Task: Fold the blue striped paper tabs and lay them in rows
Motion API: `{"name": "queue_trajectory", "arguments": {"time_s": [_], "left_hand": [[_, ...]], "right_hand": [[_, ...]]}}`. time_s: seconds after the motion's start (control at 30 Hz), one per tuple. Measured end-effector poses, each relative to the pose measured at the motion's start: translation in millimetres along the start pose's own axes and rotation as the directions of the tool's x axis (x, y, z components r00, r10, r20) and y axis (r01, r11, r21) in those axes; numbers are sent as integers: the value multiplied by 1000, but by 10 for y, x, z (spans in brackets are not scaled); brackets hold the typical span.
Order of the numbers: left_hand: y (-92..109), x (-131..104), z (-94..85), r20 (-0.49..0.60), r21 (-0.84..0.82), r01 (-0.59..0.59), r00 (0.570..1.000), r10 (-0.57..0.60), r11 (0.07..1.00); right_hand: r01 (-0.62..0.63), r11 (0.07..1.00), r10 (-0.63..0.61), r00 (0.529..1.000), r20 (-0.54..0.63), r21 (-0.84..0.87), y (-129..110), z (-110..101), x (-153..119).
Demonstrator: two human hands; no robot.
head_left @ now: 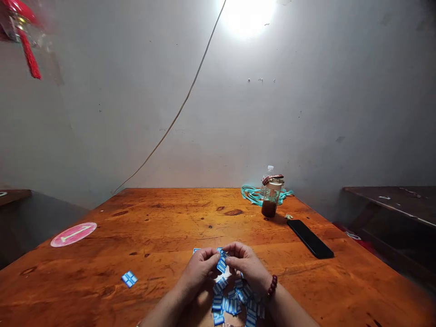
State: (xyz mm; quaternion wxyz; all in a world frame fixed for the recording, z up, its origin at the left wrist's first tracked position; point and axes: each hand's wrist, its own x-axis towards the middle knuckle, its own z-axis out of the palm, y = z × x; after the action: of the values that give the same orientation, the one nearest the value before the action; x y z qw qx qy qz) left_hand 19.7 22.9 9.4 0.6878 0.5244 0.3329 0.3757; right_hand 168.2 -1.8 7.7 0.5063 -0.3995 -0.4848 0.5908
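My left hand [203, 267] and my right hand [245, 263] meet near the table's front, each with thumb and fingers pinched on a small blue-and-white piece [221, 263] between them. A beaded bracelet [273, 285] circles my right wrist. Below the hands lies a loose pile of similar blue-and-white pieces [232, 303], partly hidden by my forearms. Another piece [196, 250] shows just behind my left hand. Off to the left, a flat blue-and-white square [129, 279] rests alone on the wooden table [163, 231].
A black phone [310, 238] lies on the right. Behind it stand a bottle with dark liquid [270, 200] and a clear plastic bottle [270, 171], with turquoise straps [251, 194] around them. A pink oval disc [74, 234] lies at the left edge.
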Motion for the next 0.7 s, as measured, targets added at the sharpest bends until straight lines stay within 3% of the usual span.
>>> {"name": "queue_trajectory", "arguments": {"time_s": [0.23,0.53,0.7], "left_hand": [[19,-6,17,-79,172,-134,986,149,976],[-11,-10,-3,-5,163,-114,993,116,980],[-27,-16,9,25,159,-85,996,82,984]], "right_hand": [[34,999,-37,995,-90,-31,48,10,33],[28,996,-37,993,-116,-82,83,5,48],[107,988,-120,986,-117,-110,60,9,40]]}}
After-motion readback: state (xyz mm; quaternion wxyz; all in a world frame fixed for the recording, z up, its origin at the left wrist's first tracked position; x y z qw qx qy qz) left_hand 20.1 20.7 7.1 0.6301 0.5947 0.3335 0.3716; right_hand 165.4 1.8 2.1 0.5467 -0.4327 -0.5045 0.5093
